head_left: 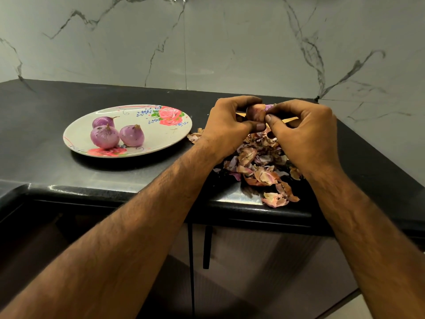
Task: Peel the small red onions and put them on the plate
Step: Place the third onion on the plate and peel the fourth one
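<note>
Purple-red onion (pixel 254 114) sits gripped in the curled left hand (pixel 226 127), steadied for the right hand (pixel 305 134) pinching its top; peelings (pixel 259 164) lie beneath both hands; plate (pixel 164 137) waits to their left.

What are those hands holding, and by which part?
A small onion. The grip of the left hand is round its body; that of the right hand pinches skin at its right end.

- Black stone countertop (pixel 46 116): open at frame left and behind the plate.
- White round floral plate (pixel 163 137), centre-left: three peeled purple onions (pixel 105 137) fill its left half.
- Heap of dry pink-brown onion skins (pixel 259 164), centre-right, reaches the counter's front edge.
- Left hand (pixel 227 125) and right hand (pixel 303 132), gripping a half-peeled small red onion (pixel 255 113), block the space above the heap.
- Grey veined marble wall (pixel 230 42) closes the back.
</note>
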